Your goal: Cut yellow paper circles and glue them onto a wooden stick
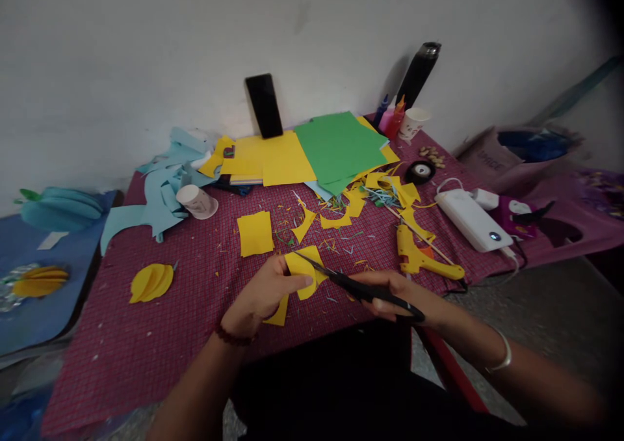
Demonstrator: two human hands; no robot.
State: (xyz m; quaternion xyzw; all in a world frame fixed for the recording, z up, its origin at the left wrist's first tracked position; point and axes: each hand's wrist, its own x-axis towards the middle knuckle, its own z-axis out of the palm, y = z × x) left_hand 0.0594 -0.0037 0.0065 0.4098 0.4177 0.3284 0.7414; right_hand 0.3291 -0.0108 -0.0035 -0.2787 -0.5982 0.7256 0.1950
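My left hand (260, 294) pinches a folded piece of yellow paper (305, 270) just above the front of the table. A curved yellow strip (279, 314) hangs below that hand. My right hand (390, 293) grips black scissors (351, 283), whose blades reach left into the yellow paper. A cut yellow rectangle (255, 233) lies flat just beyond my hands.
A red checked cloth (146, 343) covers the table. On it lie a yellow glue gun (419, 255), green sheets (338, 145), yellow sheets (273, 158), blue paper scraps (160, 187), a tipped paper cup (197, 201), a white power bank (472, 220), a tape roll (420, 171) and a propped phone (264, 106).
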